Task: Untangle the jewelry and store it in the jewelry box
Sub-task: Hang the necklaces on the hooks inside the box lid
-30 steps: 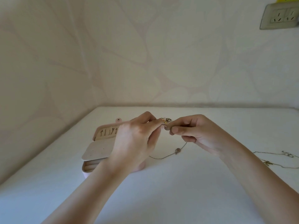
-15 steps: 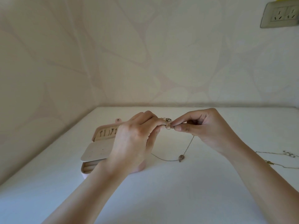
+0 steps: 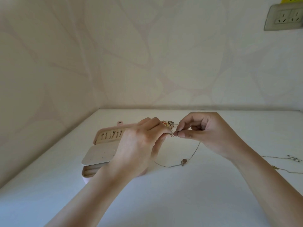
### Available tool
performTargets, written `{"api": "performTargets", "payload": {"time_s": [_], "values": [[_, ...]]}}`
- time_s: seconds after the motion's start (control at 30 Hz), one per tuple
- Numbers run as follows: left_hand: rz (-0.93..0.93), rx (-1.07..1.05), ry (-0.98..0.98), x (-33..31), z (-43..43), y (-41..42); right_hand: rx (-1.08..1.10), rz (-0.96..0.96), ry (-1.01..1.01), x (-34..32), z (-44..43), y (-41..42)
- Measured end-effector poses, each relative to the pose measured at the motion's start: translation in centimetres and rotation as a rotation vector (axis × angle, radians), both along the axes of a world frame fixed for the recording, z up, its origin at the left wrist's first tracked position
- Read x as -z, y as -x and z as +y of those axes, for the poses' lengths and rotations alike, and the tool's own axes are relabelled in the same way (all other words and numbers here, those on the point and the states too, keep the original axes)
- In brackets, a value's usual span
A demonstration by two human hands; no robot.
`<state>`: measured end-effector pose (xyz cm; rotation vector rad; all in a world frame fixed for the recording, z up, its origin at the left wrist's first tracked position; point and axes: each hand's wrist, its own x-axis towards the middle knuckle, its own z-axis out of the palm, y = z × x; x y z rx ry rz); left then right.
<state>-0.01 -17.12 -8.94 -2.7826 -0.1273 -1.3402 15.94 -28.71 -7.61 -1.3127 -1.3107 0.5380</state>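
Jewelry tangle pinched in my left hand | right hand pinching its pendant chain | jewelry box open near left edge of worktop | I judge untangling unfinished, storing ahead

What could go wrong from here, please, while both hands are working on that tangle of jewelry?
1. The left hand holds the tangled cluster while the right hand pinches a thin chain beside it; pulling apart might tighten the knot or snap a link.
2. The pendant sits at the bottom of the chain's slack loop; it could swing and re-snag.
3. Loose necklaces lie beside the right forearm, which might sweep them along the table.
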Motion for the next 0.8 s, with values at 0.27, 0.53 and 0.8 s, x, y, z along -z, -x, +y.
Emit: {"api": "performTargets", "payload": {"time_s": [0.27, 0.53, 0.8], "values": [[0.034, 0.017, 0.005, 0.1, 0.0, -0.1, 0.018, 0.003, 0.024, -0.5, -0.4, 0.6], [0.019, 0.013, 0.035, -0.1, -0.4, 0.0, 0.039, -0.028, 0.045, -0.5, -0.3, 0.9], [-0.005, 0.003, -0.006, -0.1, -0.5, 0.0, 0.065, 0.032, 0.03, -0.7, -0.4, 1.2]]}}
